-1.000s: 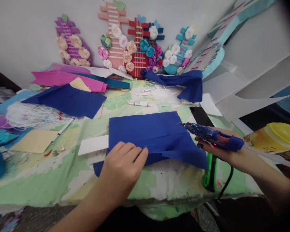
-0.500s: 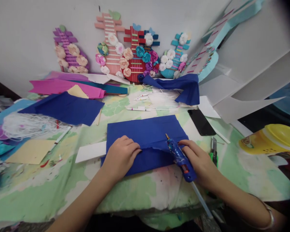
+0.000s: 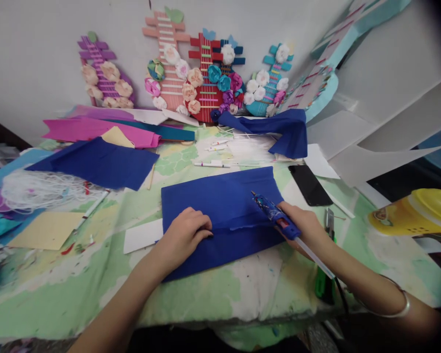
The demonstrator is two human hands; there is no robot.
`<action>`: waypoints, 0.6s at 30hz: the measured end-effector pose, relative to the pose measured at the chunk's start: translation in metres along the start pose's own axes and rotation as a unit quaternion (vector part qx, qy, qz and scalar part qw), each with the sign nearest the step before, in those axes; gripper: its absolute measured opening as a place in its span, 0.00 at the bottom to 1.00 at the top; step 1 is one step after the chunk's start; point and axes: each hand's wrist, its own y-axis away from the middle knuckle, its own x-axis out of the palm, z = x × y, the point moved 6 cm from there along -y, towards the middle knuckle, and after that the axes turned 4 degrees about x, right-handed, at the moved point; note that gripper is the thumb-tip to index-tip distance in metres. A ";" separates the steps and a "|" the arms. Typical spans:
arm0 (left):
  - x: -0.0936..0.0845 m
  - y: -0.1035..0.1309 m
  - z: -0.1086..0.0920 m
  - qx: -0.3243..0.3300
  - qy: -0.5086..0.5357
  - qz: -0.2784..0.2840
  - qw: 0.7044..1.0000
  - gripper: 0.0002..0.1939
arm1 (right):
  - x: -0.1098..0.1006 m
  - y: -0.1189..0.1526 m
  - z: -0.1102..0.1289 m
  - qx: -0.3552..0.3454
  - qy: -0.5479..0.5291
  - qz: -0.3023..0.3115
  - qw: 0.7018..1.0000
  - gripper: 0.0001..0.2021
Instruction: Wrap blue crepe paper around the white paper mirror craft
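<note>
A dark blue sheet point(image 3: 220, 196), paper or cloth, lies in front of me with a crease and a raised flap edge across its middle. My left hand point(image 3: 185, 233) rests on its left part, fingers curled and pressed together at that crease. A blue hot glue gun point(image 3: 275, 214) is gripped in my right hand point(image 3: 304, 224) over the sheet's right side. Its nozzle points up and left, above the sheet, and a pale glue stick point(image 3: 316, 258) juts from its back. White card point(image 3: 143, 236) shows from under the sheet's left edge.
Beside my right forearm lies a green box cutter point(image 3: 327, 274), with a black phone point(image 3: 309, 185) beyond it and a yellow tub point(image 3: 413, 212) further right. More blue sheet point(image 3: 106, 162) and white string point(image 3: 44, 190) lie left. Flower-decorated paper guitars point(image 3: 206, 73) lean on the wall.
My right hand and the glue gun have moved slightly up and right, and the gun lies flatter. The sheet's right end has shifted a little. My left hand stays at the crease.
</note>
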 end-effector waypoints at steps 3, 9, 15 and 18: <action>0.001 0.000 0.002 -0.001 0.004 0.016 1.000 0.07 | 0.000 -0.006 -0.007 0.008 -0.021 0.003 1.000 0.03; 0.007 0.000 0.011 -0.036 0.012 0.035 0.999 0.06 | -0.008 -0.010 -0.015 -0.007 -0.014 -0.072 0.997 0.03; 0.012 0.000 0.013 -0.048 0.012 0.018 0.999 0.03 | -0.007 -0.010 -0.022 0.011 0.014 -0.091 0.996 0.04; 0.012 0.000 0.012 -0.045 -0.006 0.015 0.999 0.02 | -0.006 -0.009 -0.026 0.013 0.039 -0.110 0.993 0.04</action>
